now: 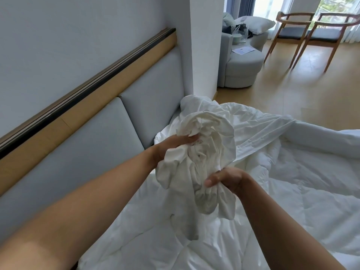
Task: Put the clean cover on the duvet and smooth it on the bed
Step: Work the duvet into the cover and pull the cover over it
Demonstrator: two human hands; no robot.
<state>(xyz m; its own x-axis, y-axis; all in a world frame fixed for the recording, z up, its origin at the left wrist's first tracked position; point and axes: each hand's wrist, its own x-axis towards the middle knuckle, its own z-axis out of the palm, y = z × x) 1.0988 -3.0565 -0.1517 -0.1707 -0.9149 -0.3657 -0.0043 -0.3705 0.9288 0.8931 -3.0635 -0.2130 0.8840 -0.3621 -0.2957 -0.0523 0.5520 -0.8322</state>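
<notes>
Currently, head view: left hand (171, 147) and right hand (226, 180) both clenched on bunched cover (206, 133), held above quilted duvet (292, 201) beside headboard (97, 143). Step judged: gathering cover to reach inner corner. Next move calls for matching duvet corner.

Wooden armchairs with dark seat pads (290, 34): we count two
Grey padded headboard panels (153, 106): we see two
Crumpled white fabric cover (210, 145): one
White quilted duvet (292, 191): one
White pillow (257, 24): one

Grey rounded sofa (243, 63) bearing white pillow (257, 24) and paper (242, 50), two wooden chairs (290, 34) near window (339, 4), wood floor (292, 90).
</notes>
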